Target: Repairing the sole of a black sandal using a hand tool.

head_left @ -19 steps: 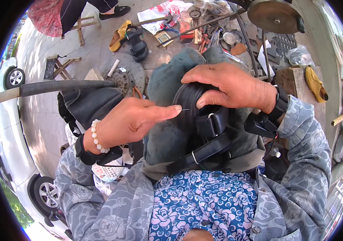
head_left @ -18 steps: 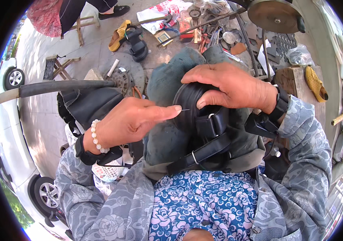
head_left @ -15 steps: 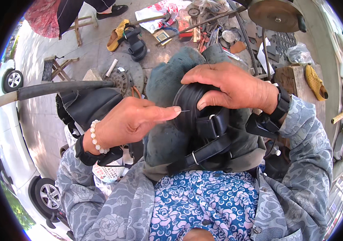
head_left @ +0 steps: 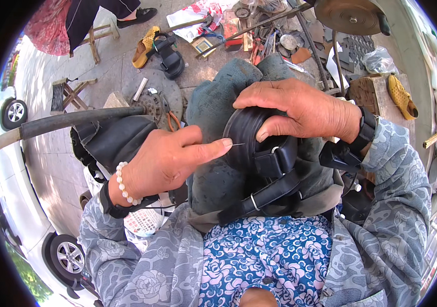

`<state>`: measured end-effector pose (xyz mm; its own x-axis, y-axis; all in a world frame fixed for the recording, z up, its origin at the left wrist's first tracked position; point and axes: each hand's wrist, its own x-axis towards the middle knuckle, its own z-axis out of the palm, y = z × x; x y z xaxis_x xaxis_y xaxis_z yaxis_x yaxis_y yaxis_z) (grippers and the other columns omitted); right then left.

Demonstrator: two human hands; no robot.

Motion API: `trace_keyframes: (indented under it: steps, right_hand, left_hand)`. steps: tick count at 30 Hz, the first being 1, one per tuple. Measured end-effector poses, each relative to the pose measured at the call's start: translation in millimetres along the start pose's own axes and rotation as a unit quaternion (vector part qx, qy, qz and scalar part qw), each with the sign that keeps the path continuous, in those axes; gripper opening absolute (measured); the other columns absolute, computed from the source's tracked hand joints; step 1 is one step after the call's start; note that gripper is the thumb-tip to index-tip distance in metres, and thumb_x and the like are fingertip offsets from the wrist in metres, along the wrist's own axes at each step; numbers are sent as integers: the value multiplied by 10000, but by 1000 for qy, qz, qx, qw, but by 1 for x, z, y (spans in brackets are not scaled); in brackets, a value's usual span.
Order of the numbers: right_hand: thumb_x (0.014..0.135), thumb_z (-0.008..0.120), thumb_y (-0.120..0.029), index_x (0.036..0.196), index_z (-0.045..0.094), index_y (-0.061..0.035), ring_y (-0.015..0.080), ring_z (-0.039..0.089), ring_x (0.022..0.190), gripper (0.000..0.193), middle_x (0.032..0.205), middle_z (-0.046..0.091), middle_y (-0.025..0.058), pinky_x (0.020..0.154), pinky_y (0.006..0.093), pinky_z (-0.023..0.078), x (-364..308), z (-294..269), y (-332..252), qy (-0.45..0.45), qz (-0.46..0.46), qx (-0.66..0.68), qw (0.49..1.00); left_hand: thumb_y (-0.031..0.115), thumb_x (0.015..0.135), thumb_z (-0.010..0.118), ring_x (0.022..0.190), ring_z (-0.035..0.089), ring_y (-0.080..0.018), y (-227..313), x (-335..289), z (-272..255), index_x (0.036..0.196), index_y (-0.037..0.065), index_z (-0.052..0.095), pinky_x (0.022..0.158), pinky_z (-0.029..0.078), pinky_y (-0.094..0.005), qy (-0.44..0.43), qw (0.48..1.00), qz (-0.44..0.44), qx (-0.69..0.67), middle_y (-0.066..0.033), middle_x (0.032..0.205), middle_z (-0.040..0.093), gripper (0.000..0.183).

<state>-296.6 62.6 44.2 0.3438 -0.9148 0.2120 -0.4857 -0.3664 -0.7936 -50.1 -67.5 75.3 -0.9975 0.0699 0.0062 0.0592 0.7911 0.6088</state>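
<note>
Black sandal [head_left: 259, 143] sat up on the lap, on a grey-green cloth [head_left: 213, 179], toe end gripped under the right hand [head_left: 300, 110] with thumb pressed onto the upper. Left hand [head_left: 169, 158] closed in a pinch around a thin needle [head_left: 237, 145], tip just touching the rubbery edge of the sandal. White bead bracelet [head_left: 121, 184] on that wrist (nice touch). Straps with buckle [head_left: 253, 202] hanging loose toward the blue floral shirt [head_left: 269, 256].

Risk-wise, judging from this: needle aimed straight toward the right thumb, so a slip through the thick material could mean a jab. Thick rubber plus thin needle, so could bend or snap if pushed at an angle. Sandal only braced on a soft lap, no table, so could twist away under force and throw the stitch off line. Loose straps might snag any thread too (no thread visible, can't tell).

Ground behind cluttered with tools, another black sandal [head_left: 169, 56], a yellow shoe [head_left: 144, 48].
</note>
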Motion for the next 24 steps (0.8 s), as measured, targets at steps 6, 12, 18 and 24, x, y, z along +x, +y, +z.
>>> trace_keyframes:
  steps: [6, 12, 18, 24]
  right_hand:
    - [788, 679, -238, 1147, 540, 3, 382, 570, 998, 454, 1081, 594, 176, 837, 421, 467, 2, -10, -5, -27, -21, -26, 999]
    - [784, 663, -211, 1075, 539, 14, 374, 560, 996, 388, 1019, 584, 176, 825, 442, 459, 12, -20, -20, -99, -20, -75, 992]
    - [792, 654, -205, 1026, 506, 29, 362, 601, 892, 363, 963, 581, 166, 741, 422, 492, 14, -21, -29, -134, -29, -187, 973]
    - [789, 653, -193, 975, 496, 23, 348, 610, 833, 325, 903, 572, 155, 696, 421, 495, 12, -13, -26, -104, -38, -205, 972]
  left_hand:
    - [-53, 662, 608, 482, 418, -251, 13, -6, -3, 1227, 191, 585, 457, 348, -362, 39, 983, 27, 180, -65, 630, 385, 616]
    - [-37, 790, 597, 541, 545, -243, -6, -10, 6, 1190, 122, 612, 513, 424, -309, 35, 972, -24, -229, -90, 680, 566, 431]
    - [-137, 754, 545, 602, 574, -253, -7, -4, -11, 1197, 90, 610, 551, 436, -282, -27, 964, -42, -260, -125, 739, 594, 502]
    - [-106, 736, 594, 498, 463, -244, -6, -7, -2, 1196, 114, 607, 470, 355, -317, 6, 990, -9, -143, -84, 629, 459, 510]
